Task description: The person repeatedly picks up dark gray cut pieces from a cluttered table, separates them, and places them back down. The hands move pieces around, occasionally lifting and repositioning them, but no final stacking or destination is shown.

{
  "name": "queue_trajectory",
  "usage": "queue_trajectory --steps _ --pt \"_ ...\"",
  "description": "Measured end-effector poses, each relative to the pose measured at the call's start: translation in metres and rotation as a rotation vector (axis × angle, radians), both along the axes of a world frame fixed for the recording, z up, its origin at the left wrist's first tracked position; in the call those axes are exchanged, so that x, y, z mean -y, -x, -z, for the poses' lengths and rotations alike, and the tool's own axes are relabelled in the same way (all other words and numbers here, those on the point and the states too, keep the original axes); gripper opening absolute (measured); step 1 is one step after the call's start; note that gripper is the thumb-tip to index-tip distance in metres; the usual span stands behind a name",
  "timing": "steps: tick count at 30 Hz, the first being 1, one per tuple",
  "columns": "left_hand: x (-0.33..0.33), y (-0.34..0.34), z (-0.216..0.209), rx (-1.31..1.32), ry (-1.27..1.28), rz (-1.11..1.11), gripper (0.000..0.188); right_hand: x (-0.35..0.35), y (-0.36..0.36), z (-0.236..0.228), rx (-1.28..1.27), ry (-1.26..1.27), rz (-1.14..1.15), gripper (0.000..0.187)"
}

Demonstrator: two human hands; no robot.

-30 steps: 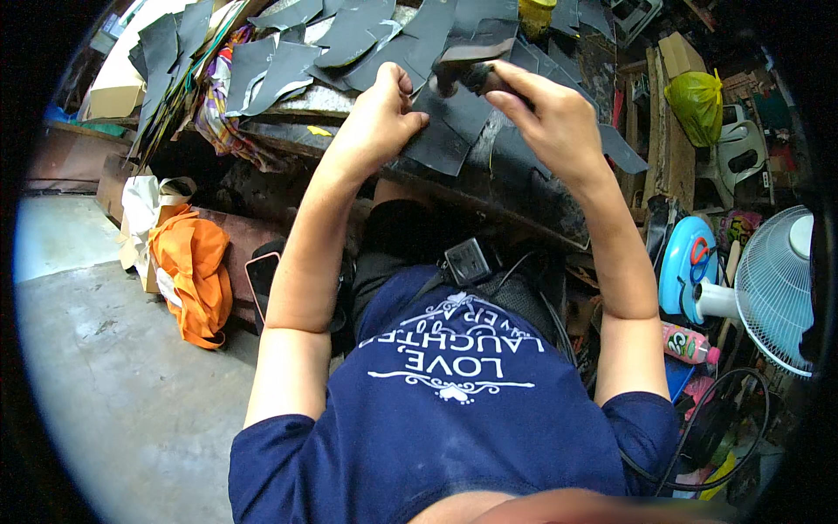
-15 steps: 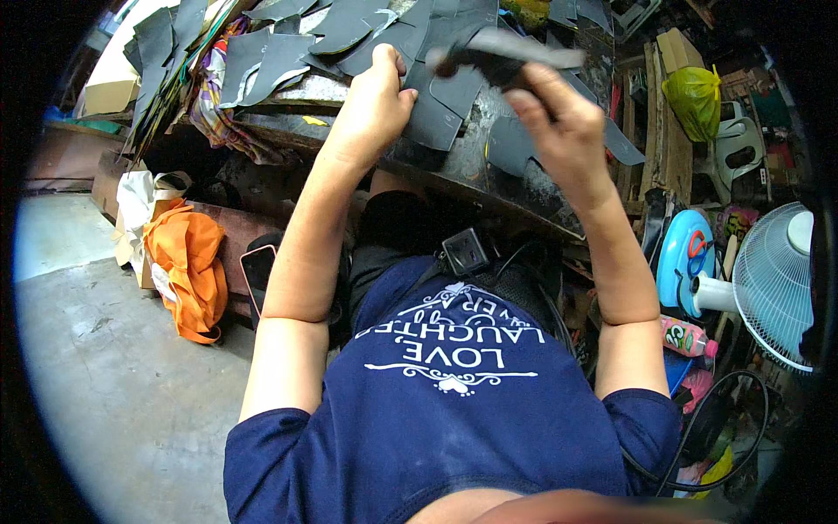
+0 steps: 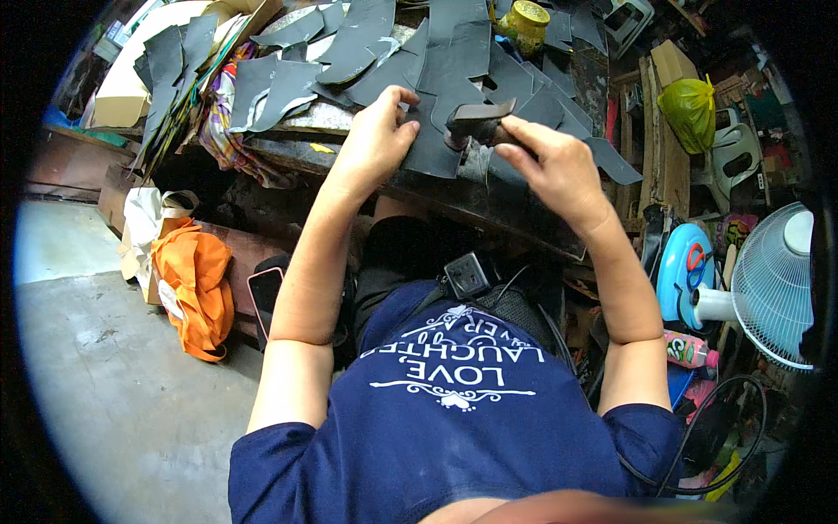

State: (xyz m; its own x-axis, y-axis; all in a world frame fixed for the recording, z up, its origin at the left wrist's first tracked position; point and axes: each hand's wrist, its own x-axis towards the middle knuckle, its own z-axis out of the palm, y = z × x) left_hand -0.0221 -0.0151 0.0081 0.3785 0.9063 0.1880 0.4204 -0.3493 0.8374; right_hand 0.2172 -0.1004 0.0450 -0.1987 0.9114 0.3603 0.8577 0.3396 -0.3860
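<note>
My right hand (image 3: 559, 166) is closed round the handle of a hammer (image 3: 480, 122), whose dark head is low over the bench with its flat, narrow end uppermost. Beneath the hammer head lies a dark grey sheet piece (image 3: 429, 162) near the bench's front edge. At the left side of that piece is my left hand (image 3: 377, 135), fingers curled and thumb towards it; its fingertips are partly hidden. More cut dark grey pieces (image 3: 358, 39) overlap across the bench behind both hands.
The cluttered workbench (image 3: 489, 196) holds a yellow-lidded jar (image 3: 526, 26) and a stack of sheets (image 3: 175, 79) at left. An orange bag (image 3: 192, 284) hangs below left. On the right are a white fan (image 3: 777, 284), a yellow-green plastic bag (image 3: 688, 113) and a pink bottle (image 3: 690, 349).
The hammer, blurred and higher over the bench before, has come down towards the sheet piece at the near edge. My left hand stays beside the piece. The whole view has shifted slightly.
</note>
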Motion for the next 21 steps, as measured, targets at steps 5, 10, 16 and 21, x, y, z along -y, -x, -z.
queue_trajectory --steps 5,10,16,21 --pt "0.029 0.048 -0.017 0.185 0.326 0.176 0.038 -0.006 -0.021 -0.009 -0.256 0.049 0.166 0.035" --pt "0.06 0.077 -0.025 0.37 0.648 0.167 0.041 -0.017 -0.02 -0.025 -0.214 -0.142 0.099 0.036" --pt "0.067 0.08 -0.029 0.331 0.649 0.189 0.042 -0.021 0.032 -0.009 0.166 -0.007 0.024 0.035" --pt "0.072 0.083 -0.033 0.31 0.655 0.196 0.041 -0.029 0.019 -0.02 0.244 -0.066 0.15 0.036"
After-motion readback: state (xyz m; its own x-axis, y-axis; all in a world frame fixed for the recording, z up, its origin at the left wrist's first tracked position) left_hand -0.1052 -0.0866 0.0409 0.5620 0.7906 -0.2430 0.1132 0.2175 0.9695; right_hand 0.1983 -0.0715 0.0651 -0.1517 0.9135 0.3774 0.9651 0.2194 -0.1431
